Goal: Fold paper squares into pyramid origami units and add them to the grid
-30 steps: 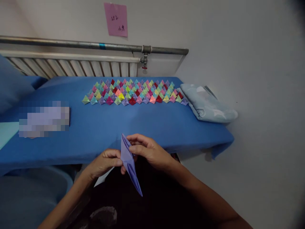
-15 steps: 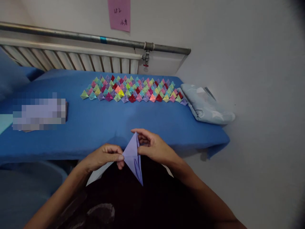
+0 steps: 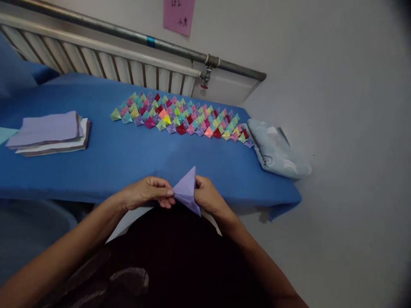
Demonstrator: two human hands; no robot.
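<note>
A folded sheet of purple origami paper [image 3: 186,188] is held up between my hands, just in front of the table's near edge. My left hand [image 3: 154,192] pinches its left corner between thumb and fingers. On the other side, my right hand [image 3: 207,194] is closed at the paper's right edge, with the fingertips partly hidden behind and inside the fold. The paper has a pointed top and a second point hanging down below.
Rows of small colourful folded paper pieces [image 3: 180,117] stand on the blue-covered table [image 3: 128,158]. A paper stack [image 3: 51,128] lies at left and a folded light-blue cloth [image 3: 276,149] at right. Behind runs a radiator [image 3: 105,64] with a metal pipe [image 3: 122,32].
My right hand has moved down and closed more on the paper, which has narrowed and tilted. The camera view has turned slightly.
</note>
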